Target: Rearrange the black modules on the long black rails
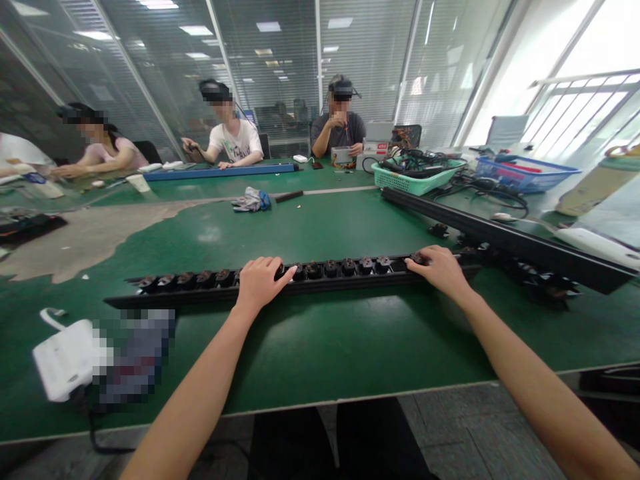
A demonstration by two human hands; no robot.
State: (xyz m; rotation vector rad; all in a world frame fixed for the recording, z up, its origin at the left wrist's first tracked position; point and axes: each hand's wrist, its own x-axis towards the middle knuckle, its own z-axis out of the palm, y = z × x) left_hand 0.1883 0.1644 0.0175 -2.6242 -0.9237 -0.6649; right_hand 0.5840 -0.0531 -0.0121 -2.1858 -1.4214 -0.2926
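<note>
Black and long, the socket strip [345, 270] lies sideways across the middle of the frame, and we rest our left hand [260, 281] on its middle and our right hand [439, 268] near its right end, both loose and flat, gripping nothing.

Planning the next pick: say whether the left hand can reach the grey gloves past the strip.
Probably, with a stretch: the left hand rests on the socket strip, and only bare green mat lies before the grey gloves.

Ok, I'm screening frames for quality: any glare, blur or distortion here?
Head view: bright windows at right blow out white; the lens bows the green table edge and the long black socket strip; a pixelated patch masks lower left; left hand and right hand look sharp.
</note>
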